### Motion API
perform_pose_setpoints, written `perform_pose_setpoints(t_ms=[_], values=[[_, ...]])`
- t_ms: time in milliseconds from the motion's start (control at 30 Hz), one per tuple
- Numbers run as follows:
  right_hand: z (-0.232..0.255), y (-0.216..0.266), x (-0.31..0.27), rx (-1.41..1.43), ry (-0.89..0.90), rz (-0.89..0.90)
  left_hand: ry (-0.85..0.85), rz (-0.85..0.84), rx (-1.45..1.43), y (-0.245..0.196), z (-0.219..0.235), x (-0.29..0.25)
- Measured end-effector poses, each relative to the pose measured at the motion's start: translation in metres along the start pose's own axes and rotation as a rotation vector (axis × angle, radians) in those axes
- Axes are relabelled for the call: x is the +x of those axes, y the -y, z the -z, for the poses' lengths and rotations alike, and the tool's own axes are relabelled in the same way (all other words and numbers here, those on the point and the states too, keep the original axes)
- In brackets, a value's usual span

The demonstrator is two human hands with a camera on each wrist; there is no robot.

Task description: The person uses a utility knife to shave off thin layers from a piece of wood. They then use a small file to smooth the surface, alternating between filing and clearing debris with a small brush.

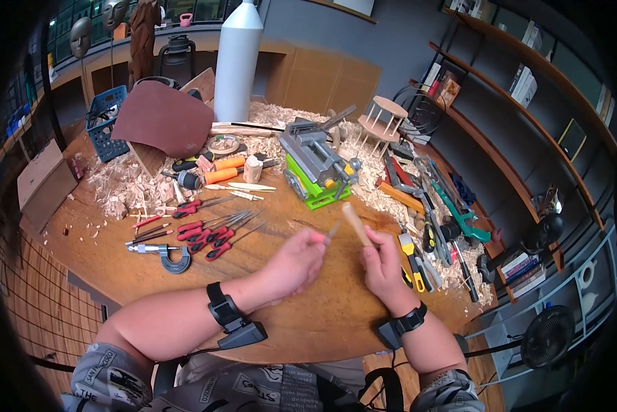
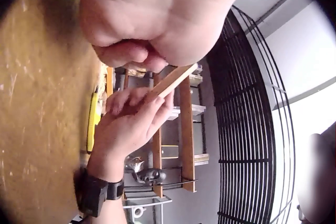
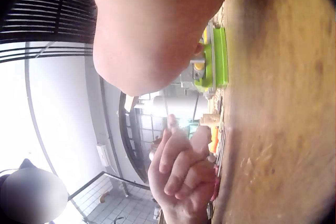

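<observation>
Above the table's front half, the right hand (image 1: 384, 269) pinches a pale wooden strip (image 1: 354, 224) between thumb and fingers, its free end pointing up and away. Just left of it, the left hand (image 1: 297, 266) has curled fingers, with a thin, blurred greyish piece (image 1: 334, 228) at the fingertips; what it is cannot be told. In the left wrist view the strip (image 2: 172, 81) slants up from the right hand (image 2: 126, 132) towards the left hand (image 2: 149, 16). The right wrist view shows the left hand (image 3: 184, 174) with bent fingers, beyond the right hand (image 3: 147, 35).
A green and grey vise (image 1: 315, 165) stands behind the hands. Red-handled tools (image 1: 209, 237) and a micrometer (image 1: 175, 259) lie left; a yellow-handled brush (image 1: 411, 257) and a green saw (image 1: 459, 218) lie right. Wood shavings (image 1: 123, 185) and a tall white cylinder (image 1: 238, 69) are further back.
</observation>
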State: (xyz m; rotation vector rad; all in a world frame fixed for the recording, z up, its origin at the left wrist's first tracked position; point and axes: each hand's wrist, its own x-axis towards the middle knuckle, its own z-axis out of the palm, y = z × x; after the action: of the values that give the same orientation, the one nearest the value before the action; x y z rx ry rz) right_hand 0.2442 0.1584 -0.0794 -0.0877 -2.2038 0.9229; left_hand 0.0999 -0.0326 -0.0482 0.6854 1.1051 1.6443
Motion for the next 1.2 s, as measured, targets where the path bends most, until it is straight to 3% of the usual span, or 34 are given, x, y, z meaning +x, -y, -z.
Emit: perform_pose_setpoints(t_ms=[33, 100, 167, 300, 333, 367, 400, 467, 500, 533, 600, 633, 733, 800, 867, 900, 967, 1033, 1100, 1167, 1200], values=[[-0.005, 0.012, 0.006, 0.0, 0.005, 0.001, 0.003, 0.089, 0.087, 0.006, -0.004, 0.001], [-0.011, 0.036, 0.018, -0.151, 0.203, 0.047, 0.043, 0.073, 0.087, 0.005, -0.009, -0.003], [-0.002, 0.029, 0.013, -0.177, 0.197, 0.093, -0.036, -0.047, -0.04, 0.002, -0.007, -0.003], [0.01, 0.009, 0.0, -0.082, 0.157, -0.031, 0.008, -0.137, -0.11, -0.015, -0.001, -0.007], [0.004, 0.008, -0.001, 0.029, 0.051, -0.026, 0.01, -0.138, -0.111, -0.013, -0.002, -0.006], [-0.002, 0.011, 0.0, 0.138, -0.053, -0.02, -0.032, -0.034, -0.036, -0.007, -0.005, -0.004], [-0.006, 0.015, 0.003, 0.136, -0.049, -0.018, -0.075, 0.071, 0.04, -0.002, -0.008, -0.003], [-0.015, 0.038, 0.019, -0.119, 0.107, 0.176, -0.059, 0.034, 0.035, 0.005, -0.014, -0.004], [-0.013, 0.036, 0.018, -0.118, 0.106, 0.173, -0.039, 0.004, 0.034, 0.007, -0.015, -0.004], [-0.005, 0.034, 0.014, -0.105, 0.123, 0.084, -0.039, 0.011, 0.033, 0.007, -0.012, -0.005], [0.011, 0.019, 0.005, -0.013, 0.138, -0.064, -0.005, -0.177, -0.047, -0.001, -0.003, -0.004], [0.011, 0.01, 0.0, -0.012, 0.136, -0.062, -0.005, -0.178, -0.044, -0.004, -0.001, -0.004], [0.002, 0.003, -0.005, 0.103, -0.06, 0.063, 0.004, -0.148, -0.013, -0.003, -0.002, -0.005], [-0.009, 0.032, 0.014, 0.005, 0.035, 0.117, 0.106, 0.018, 0.141, 0.009, -0.007, -0.003], [-0.01, 0.037, 0.018, -0.142, 0.121, 0.199, 0.061, -0.007, 0.129, 0.004, -0.009, -0.006], [-0.004, 0.035, 0.016, -0.14, 0.12, 0.196, 0.016, -0.027, 0.117, 0.002, -0.01, -0.007], [0.011, 0.03, 0.011, -0.167, 0.168, 0.021, -0.007, -0.081, 0.04, 0.001, -0.003, -0.003], [0.011, 0.021, 0.005, -0.109, 0.125, 0.03, -0.012, -0.111, -0.021, -0.006, 0.002, -0.003], [0.005, 0.006, -0.003, 0.043, 0.023, 0.018, -0.02, -0.093, -0.03, -0.005, -0.003, -0.003], [-0.004, 0.023, 0.007, 0.058, 0.068, -0.027, -0.029, 0.055, 0.085, 0.002, -0.009, -0.002], [-0.01, 0.029, 0.013, -0.025, 0.123, 0.034, -0.029, 0.054, 0.084, 0.001, -0.009, -0.003]])
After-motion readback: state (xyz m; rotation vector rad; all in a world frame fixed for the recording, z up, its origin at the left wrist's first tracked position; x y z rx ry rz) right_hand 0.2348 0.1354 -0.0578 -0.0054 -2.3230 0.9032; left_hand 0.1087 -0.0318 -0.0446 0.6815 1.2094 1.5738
